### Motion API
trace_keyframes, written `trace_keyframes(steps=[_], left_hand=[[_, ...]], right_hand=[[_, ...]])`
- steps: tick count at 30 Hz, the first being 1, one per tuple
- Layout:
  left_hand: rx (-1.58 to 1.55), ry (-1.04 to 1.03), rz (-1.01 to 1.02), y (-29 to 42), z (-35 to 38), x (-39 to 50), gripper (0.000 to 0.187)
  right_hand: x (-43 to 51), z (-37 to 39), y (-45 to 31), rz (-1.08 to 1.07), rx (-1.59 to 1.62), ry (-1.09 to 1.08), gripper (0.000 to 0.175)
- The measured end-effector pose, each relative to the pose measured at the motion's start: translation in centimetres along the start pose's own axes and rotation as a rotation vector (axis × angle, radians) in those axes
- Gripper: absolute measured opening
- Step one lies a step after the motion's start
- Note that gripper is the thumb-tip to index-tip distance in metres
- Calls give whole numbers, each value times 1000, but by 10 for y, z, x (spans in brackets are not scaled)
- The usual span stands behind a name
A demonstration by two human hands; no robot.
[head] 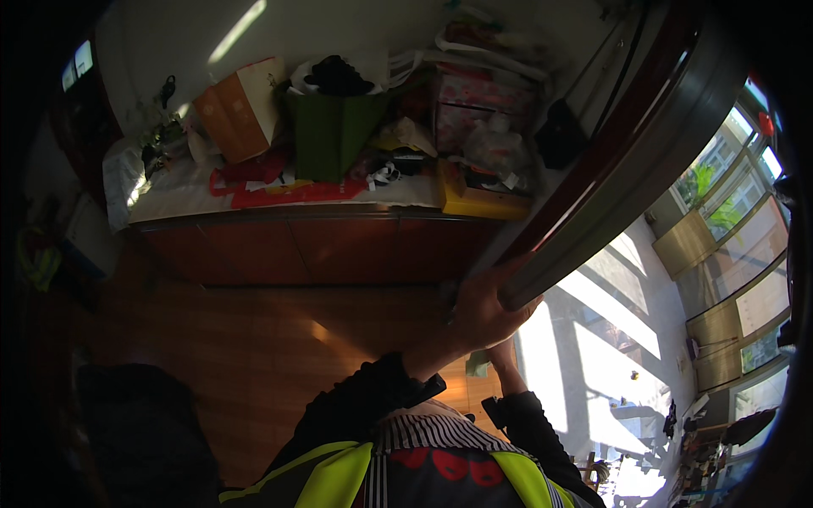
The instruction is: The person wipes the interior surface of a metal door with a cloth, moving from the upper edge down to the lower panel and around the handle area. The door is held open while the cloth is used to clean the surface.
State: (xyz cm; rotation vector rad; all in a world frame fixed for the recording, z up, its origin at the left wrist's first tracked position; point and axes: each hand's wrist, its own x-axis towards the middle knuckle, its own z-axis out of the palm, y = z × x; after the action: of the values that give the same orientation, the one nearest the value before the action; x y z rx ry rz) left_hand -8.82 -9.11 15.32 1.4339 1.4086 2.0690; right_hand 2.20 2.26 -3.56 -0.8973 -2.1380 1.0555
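Observation:
The edge of a door with a dark red face [610, 146] runs from the upper right down to the middle of the view. My left hand [486, 311] is closed around its near end, with the thumb side against the red face and fingertips showing on the far side. Lower down and partly hidden behind it, my right hand [502, 350] is near a pale green cloth [477, 364]; whether it grips the cloth cannot be told.
A long low cabinet [343, 244] stands ahead, bearing a green bag [336, 133], an orange box [238, 114] and a yellow tray [483, 202]. Wooden floor [273, 336] lies below. Sunlit paving [610, 355] and windows lie at the right; a dark shape [143, 432] is at lower left.

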Motion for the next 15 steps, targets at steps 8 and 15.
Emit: trace_keyframes(steps=[8,15], left_hand=[[19,18,-8,4,1,3,34],[39,26,22,3,0,3,34]], right_hand=[[-1,3,-1,41,-80,-24,53],[2,0,1,56,-105,-29,53]])
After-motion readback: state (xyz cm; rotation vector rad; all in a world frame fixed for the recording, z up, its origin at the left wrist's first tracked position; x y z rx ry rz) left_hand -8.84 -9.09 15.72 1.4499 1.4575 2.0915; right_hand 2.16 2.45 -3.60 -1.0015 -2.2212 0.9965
